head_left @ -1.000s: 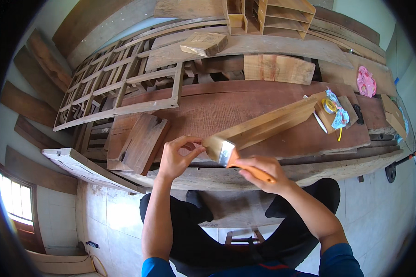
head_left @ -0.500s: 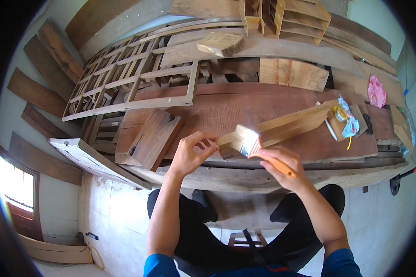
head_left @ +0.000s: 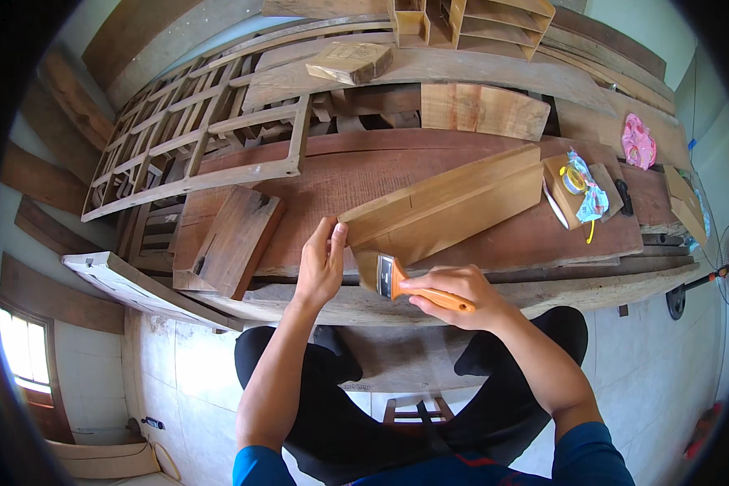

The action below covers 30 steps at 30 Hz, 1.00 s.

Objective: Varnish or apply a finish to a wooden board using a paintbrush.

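My left hand [head_left: 322, 263] grips the near left end of a long light-brown wooden piece [head_left: 462, 212], thumb and fingers closed on its edge. The piece is made of boards meeting at an angle and slants up to the right over a reddish plank. In my right hand [head_left: 458, 293] is a flat paintbrush [head_left: 429, 296] with an orange handle and a metal ferrule. Its bristles point left, at the lower left end of the wooden piece, and seem to touch it.
A dark wood block [head_left: 239, 239] lies left on the reddish plank [head_left: 316, 186]. At right are a tape roll [head_left: 573, 180], a blue patterned wrapper [head_left: 594, 202] and a pink cloth [head_left: 638, 142]. Behind stand a slatted frame [head_left: 194, 146], a curved board [head_left: 486, 111] and a shelf unit [head_left: 494, 24].
The wooden piece has tilted, so more of its broad face shows. My right hand has brought the brush down and left, near the piece's end. The whole view has shifted slightly.
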{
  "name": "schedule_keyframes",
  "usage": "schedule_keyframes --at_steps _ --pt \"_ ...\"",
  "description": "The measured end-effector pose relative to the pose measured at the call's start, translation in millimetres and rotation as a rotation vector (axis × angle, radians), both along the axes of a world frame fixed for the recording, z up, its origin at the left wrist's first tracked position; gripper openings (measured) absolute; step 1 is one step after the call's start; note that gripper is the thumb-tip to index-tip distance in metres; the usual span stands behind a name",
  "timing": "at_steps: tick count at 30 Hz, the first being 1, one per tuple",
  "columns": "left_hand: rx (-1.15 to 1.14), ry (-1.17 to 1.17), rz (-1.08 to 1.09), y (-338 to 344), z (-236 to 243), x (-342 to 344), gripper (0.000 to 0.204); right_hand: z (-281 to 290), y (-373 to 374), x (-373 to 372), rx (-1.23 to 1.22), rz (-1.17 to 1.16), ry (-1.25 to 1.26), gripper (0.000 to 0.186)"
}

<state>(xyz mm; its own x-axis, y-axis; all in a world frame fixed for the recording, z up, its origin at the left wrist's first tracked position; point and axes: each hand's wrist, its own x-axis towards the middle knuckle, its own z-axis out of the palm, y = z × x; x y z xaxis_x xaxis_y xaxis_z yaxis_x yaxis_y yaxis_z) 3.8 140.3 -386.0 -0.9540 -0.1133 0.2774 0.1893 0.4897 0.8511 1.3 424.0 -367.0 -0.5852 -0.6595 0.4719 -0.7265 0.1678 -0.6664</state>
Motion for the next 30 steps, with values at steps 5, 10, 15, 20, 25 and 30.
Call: schedule_keyframes --at_steps 5,10,15,20,25,30 --pt "0.228 0.008 -0.037 7 8 -6 0.032 -9 8 -14 -0.346 -0.252 -0.098 0.027" --pt "0.392 -0.048 -0.044 4 8 -7 0.036 -1 4 -8 -0.009 0.025 -0.121 0.032" --pt "0.379 -0.024 -0.017 9 7 -7 0.037 -3 -6 -4 -0.359 -0.235 -0.059 0.033" --pt "0.382 -0.076 0.090 19 16 -4 0.037 -11 10 -10 -0.233 -0.137 -0.152 0.026" --pt "0.425 -0.076 0.106 21 16 -2 0.040 -3 23 -17 -0.181 -0.007 -0.159 0.025" --pt "0.401 -0.124 0.103 13 7 -5 0.044 -4 39 -29 -0.340 -0.309 -0.278 0.030"
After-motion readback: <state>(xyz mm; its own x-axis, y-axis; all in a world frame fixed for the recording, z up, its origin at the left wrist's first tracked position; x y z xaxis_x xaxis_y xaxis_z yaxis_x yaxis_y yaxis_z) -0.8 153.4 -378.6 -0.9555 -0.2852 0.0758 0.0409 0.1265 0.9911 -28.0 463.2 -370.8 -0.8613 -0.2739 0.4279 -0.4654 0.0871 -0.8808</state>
